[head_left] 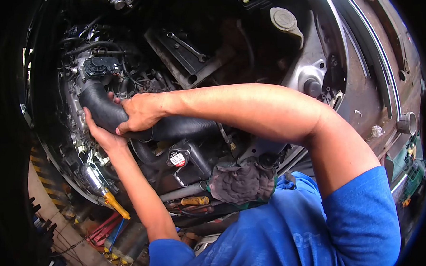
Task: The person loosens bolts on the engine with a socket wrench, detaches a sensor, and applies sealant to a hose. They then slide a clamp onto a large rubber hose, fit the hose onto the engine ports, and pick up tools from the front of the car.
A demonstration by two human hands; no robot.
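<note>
A thick black rubber hose [97,102] curves down from the metal throttle body with a black cover [100,65] on the engine's left side. My left hand [104,135] cups the hose from below and the left, fingers pointing up along it. My right hand [143,112] grips the same bend from the right, its thumb pressed on the front and some fingertips hidden behind. Past my hands, a ribbed black duct [186,127] runs right beneath my right forearm. A clamp band [152,133] circles the joint there, partly hidden.
A wrench [188,47] lies on a dark tray farther back. Near the front edge are a radiator cap with a red-and-white label [176,159], a dirty grey glove [243,181] and a yellow-handled tool [195,201]. A work lamp [95,178] hangs at left; a white reservoir cap [284,19] stands back right.
</note>
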